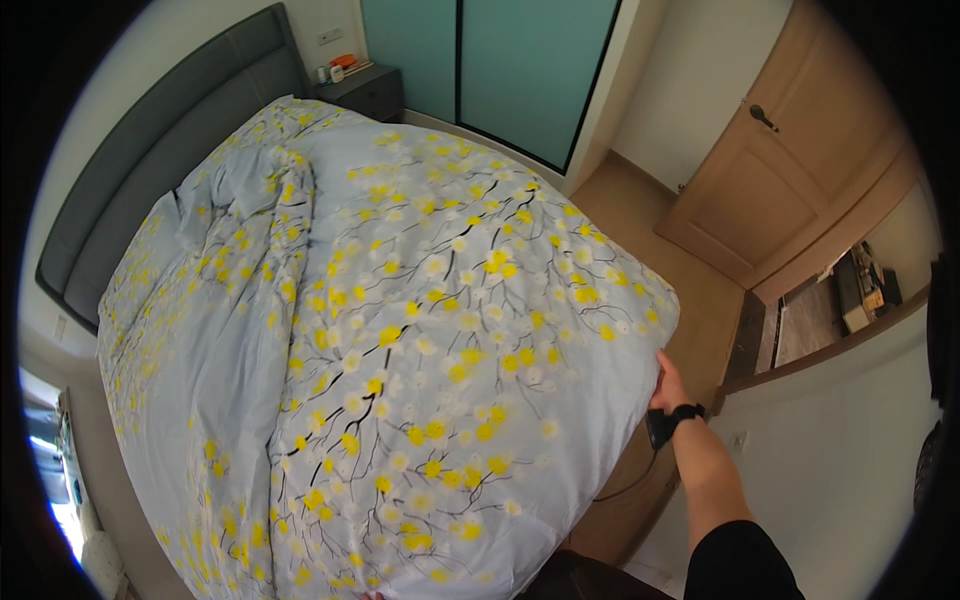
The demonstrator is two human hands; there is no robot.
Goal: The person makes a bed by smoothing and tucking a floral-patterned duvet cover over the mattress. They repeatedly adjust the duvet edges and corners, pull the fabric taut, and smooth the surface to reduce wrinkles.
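A duvet (450, 322) in a pale grey-blue cover, printed with yellow and white blossoms and dark branches, spreads over the bed. At its right edge, near the foot-end corner, my right hand (670, 384) grips the fabric, with part of the fingers hidden by the cloth. A black strap and a small dark device sit on that wrist. Only the fingertips of my left hand (373, 596) show at the bottom rim, against the duvet's near edge; their hold is hidden. A bunched, raised fold (292, 225) runs across the duvet towards the headboard side.
A grey padded headboard (172, 127) stands at the upper left. Beside it, a dark nightstand (367, 90) bears small bottles and an orange item. Teal sliding doors (532, 75) stand behind. A wooden door (780, 165) is at right, near a white wall (810, 442). A cable (634, 480) hangs below my wrist.
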